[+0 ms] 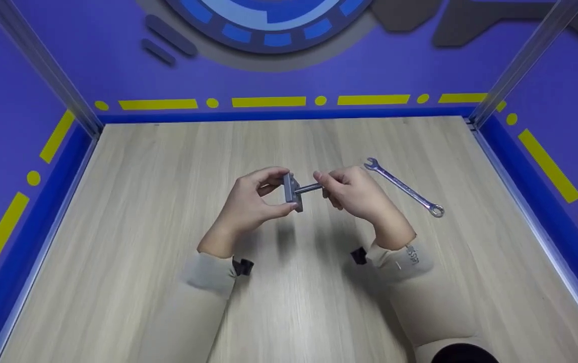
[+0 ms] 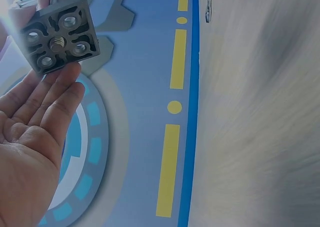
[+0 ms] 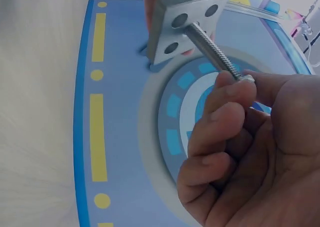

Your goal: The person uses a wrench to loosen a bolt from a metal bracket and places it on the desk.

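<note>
My left hand (image 1: 248, 199) holds a square grey metal plate (image 1: 289, 189) by its edges, thumb below and fingers above, over the middle of the table. A threaded bolt (image 1: 309, 188) sticks out of the plate's centre toward the right. My right hand (image 1: 357, 191) pinches the bolt's outer end between thumb and curled fingers. In the left wrist view the plate (image 2: 48, 28) shows a ribbed back with several round holes, the bolt's tip (image 2: 57, 45) visible in the central hole. From the right wrist, the bolt's threads (image 3: 212, 47) show between the plate's smooth face (image 3: 165, 29) and my fingertips.
A combination wrench (image 1: 404, 186) lies slanted on the wooden table (image 1: 132, 227), just right of my right hand. Blue-purple panels (image 1: 278, 85) with yellow marks stand behind and at both sides. Metal edging (image 1: 535, 232) runs along the table's right side.
</note>
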Tool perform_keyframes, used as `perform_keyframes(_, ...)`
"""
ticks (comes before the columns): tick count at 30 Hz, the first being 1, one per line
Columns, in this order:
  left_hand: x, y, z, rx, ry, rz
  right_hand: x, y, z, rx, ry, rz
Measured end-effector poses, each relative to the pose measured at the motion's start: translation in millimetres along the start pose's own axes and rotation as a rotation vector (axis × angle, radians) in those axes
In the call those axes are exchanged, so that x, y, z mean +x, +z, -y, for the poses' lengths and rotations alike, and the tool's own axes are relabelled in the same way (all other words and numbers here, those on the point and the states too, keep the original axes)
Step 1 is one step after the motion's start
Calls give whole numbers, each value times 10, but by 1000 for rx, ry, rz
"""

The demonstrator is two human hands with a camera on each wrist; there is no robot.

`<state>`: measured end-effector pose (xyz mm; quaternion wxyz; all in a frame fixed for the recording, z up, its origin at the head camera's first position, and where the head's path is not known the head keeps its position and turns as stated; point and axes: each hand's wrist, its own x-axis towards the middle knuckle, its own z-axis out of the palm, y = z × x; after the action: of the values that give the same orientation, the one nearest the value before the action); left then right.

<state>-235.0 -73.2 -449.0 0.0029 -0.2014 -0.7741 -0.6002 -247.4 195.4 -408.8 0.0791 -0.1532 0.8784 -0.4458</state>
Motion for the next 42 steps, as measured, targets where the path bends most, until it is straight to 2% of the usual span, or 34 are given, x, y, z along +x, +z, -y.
perform_keyframes(4, -1, -11, -1, 12, -3, -2, -14, -36, 1, -20, -82, -14)
perform_keyframes(11, -1, -35, 7, -26, -16, -17, -31, -74, -18, -25, -326, -73)
perform_keyframes(13, -1, -38, 8, -38, -18, -17, -30, -76, -24, -17, -368, -83)
perform_keyframes(16, -1, -35, 5, -49, -15, -17, -38, -78, -19, -9, -340, -92)
perform_keyframes(20, -5, -21, -1, -41, 3, -17, -31, -64, -14, 8, -153, -108)
perform_keyframes(23, -11, -8, -9, -18, 25, -13, -11, -46, -25, 32, -12, -80)
perform_keyframes(26, -12, 3, -16, 7, 41, -8, -4, -42, -27, 36, 46, -27)
perform_keyframes(30, -13, 6, -23, 18, 45, -1, -11, -56, -5, 29, 10, 0)
perform_keyframes(37, -10, -13, -5, 1, 29, 2, -34, -99, -1, 49, -110, 2)
perform_keyframes(42, -4, -27, 23, -13, 21, -1, -46, -108, -16, -8, -206, -12)
